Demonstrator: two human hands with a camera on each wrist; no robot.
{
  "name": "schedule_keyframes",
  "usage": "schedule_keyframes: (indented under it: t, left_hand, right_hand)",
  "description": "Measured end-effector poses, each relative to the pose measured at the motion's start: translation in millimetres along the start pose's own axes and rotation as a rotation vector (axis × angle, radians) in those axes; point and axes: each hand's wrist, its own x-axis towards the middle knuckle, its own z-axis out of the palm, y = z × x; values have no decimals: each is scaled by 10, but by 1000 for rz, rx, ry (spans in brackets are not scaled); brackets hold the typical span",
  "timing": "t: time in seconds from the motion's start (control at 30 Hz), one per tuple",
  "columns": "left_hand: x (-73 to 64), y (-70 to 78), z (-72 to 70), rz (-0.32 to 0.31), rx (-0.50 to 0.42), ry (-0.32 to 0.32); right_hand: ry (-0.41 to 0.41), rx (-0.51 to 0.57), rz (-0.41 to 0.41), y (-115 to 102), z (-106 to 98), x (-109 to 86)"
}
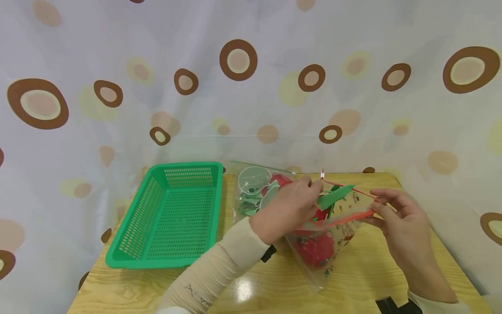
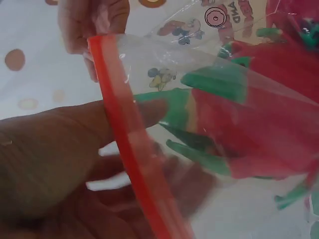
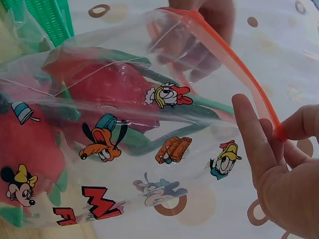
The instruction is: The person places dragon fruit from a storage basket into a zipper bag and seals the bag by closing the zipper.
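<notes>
A clear zip bag [image 1: 313, 261] with cartoon prints and an orange zip strip stands with its mouth spread. Inside it are red pieces with green leaf-like ends [image 3: 114, 94]; their exact kind is unclear. My right hand [image 1: 404, 231] pinches the bag's orange edge between thumb and fingers. My left hand [image 1: 288, 207] reaches in at the mouth; in the left wrist view its thumb and fingers stand apart behind the zip strip, the thumb beside a green end [image 2: 177, 107]. In the head view a green piece [image 1: 335, 197] sticks up beside the left fingers.
A green plastic basket [image 1: 217, 209] with slotted walls stands on the wooden table [image 1: 129, 292] at left. Between it and my left hand lies another clear bag [image 1: 241, 192] holding pale round-rimmed shapes and red and green pieces. A dotted curtain [image 1: 251, 104] hangs behind the table.
</notes>
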Motion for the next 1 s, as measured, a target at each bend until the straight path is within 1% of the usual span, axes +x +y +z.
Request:
schedule_keyframes:
  t: [0.03, 0.1, 0.13, 0.2, 0.23, 0.3, 0.37, 0.47, 0.57, 0.63, 0.67, 0.7, 0.77, 0.83, 0.9, 0.97, 1.0]
  left_hand:
    - [17, 16, 2, -40, -9, -68]
    - [49, 46, 10, -127, 35, -182]
    - [63, 59, 19, -158, 60, -230]
    - [84, 78, 41, -194, 111, -301]
    - [93, 87, 46, -209, 118, -324]
    - [104, 99, 60, -207, 143, -335]
    - [109, 103, 65, -204, 136, -337]
    - [107, 89, 66, -180, 96, -320]
    - [127, 52, 73, -186, 33, -374]
    - [145, 20, 72, -176, -8, -399]
    - [154, 5, 69, -180, -42, -410]
    - [157, -9, 72, -179, -67, -412]
    - [152, -28, 71, -158, -80, -400]
    - [143, -28, 75, -152, -72, -399]
    - [136, -14, 77, -136, -14, -403]
    - [125, 5, 85, -113, 43, -385]
    - [118, 13, 93, -96, 71, -359]
  right_hand:
    - [-7, -10, 0, 1, 10, 2]
    - [-15, -25, 1, 3, 22, 0]
    - [-19, -31, 0, 4, 25, -2]
    - [-22, -33, 1, 5, 26, -3]
    - [-21, -32, 2, 6, 26, -2]
    - [-21, -32, 4, 7, 27, 1]
    - [-17, -42, 8, 8, 30, 3]
    - [-12, -54, 9, 9, 36, 0]
    - [-11, -66, 9, 10, 35, -6]
    - [-11, -73, 12, 9, 31, -10]
    - [-12, -77, 12, 9, 29, -12]
    - [-13, -79, 13, 10, 27, -12]
    - [-15, -80, 13, 12, 30, -14]
    - [-20, -81, 9, 15, 40, -17]
    - [-25, -84, 4, 19, 48, -21]
    - [-30, -88, 2, 21, 53, -26]
    - [-37, -91, 2, 22, 53, -30]
